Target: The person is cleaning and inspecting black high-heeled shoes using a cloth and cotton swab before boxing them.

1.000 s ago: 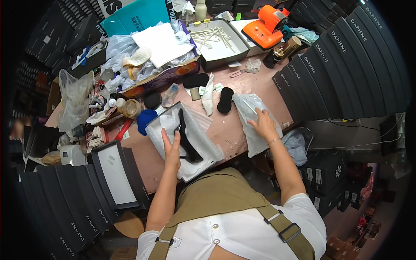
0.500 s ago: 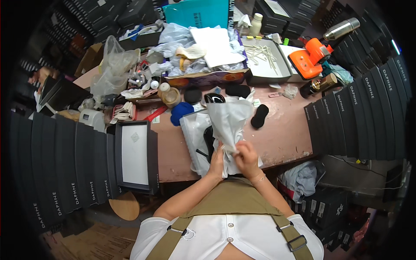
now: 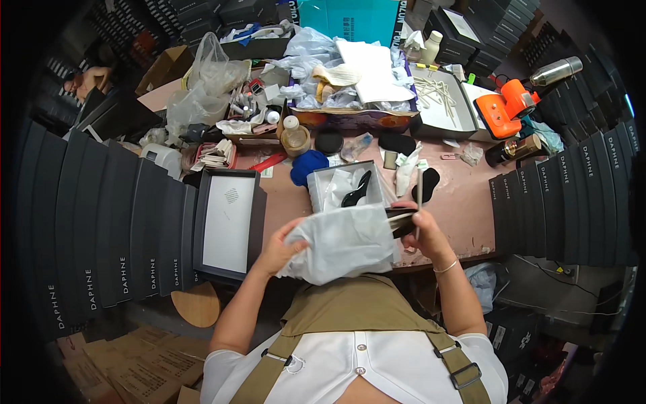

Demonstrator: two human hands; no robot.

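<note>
Both hands' fingers pinched shut on white bag [image 3: 343, 244]: left hand [image 3: 277, 248] at its left edge, right hand [image 3: 418, 232] w/ a dark shoe [image 3: 402, 222]. Bag now lifted toward chest vs 0.5 s ago (bagging underway), in front of open box [image 3: 350, 188].

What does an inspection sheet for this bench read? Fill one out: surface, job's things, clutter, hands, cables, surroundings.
Surface: pinkish table, mostly covered.
Job's things: white bag held over the near edge, a dark shoe at its right opening; open box behind with a black shoe on tissue.
Clutter: lid, blue cap, jar, orange tool, flask, plastic bags.
Hands: left hand grips the bag; right hand holds the shoe.
Cables: one by the lower right.
Surroundings: stacked black boxes on both sides; cartons on the floor.
</note>
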